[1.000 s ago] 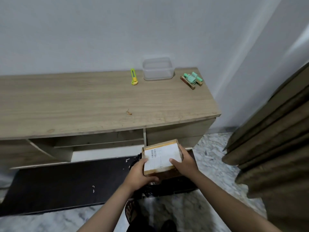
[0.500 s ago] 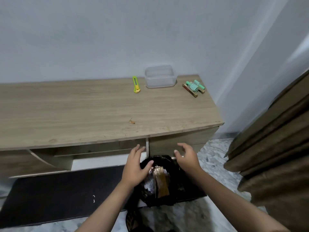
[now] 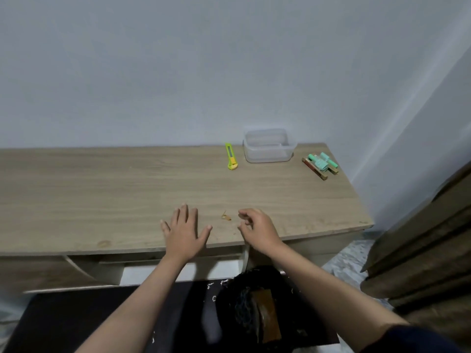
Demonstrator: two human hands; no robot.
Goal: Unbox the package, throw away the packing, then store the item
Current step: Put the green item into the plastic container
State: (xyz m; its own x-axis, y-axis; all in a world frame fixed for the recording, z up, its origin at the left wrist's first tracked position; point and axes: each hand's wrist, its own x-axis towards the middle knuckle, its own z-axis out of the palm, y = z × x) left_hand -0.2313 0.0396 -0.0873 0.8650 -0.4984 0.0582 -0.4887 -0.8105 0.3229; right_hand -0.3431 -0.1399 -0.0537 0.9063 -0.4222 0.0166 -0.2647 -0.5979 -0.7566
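Head view: left hand flat, splayed; right hand loosely curled, both empty over table.

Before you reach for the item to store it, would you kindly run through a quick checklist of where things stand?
1. Both hands free: left hand flat and open, right hand loosely curled, holding nothing. Ok.
2. Packing discarded: brown cardboard box sits in the black bin bag on the floor. Ok.
3. Green and wood item in view, far right on the wooden desk. Ok.
4. Clear plastic container open, looks empty. Ok.
5. Yellow-green utility knife blade retracted: cannot tell.
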